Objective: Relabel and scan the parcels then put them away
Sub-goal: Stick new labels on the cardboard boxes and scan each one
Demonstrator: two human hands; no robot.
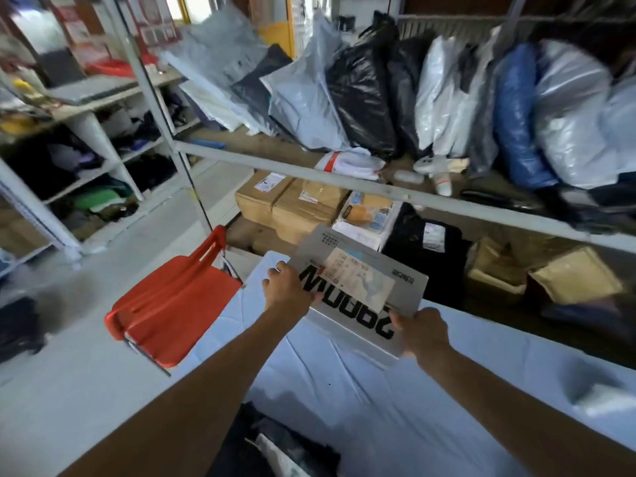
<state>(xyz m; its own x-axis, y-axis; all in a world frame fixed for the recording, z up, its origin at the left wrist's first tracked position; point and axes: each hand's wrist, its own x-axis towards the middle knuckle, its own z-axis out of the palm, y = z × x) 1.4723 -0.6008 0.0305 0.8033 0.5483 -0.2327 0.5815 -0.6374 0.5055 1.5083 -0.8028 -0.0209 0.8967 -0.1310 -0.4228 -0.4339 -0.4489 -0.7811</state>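
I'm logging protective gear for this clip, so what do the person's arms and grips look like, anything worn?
Nothing worn shows. The left arm and right arm are bare up to the frame's edge, with no sleeve in view. The left grip and right grip are bare too: no gloves, rings, watch or wristband visible.

We see a matt grey cardboard box (347, 316) with a smooth paper label (364, 280) at centre, creased pale cloth (395, 390) beneath, a red plastic chair (172, 304) at left, and glossy, crinkled plastic bags (361, 94) along the top.
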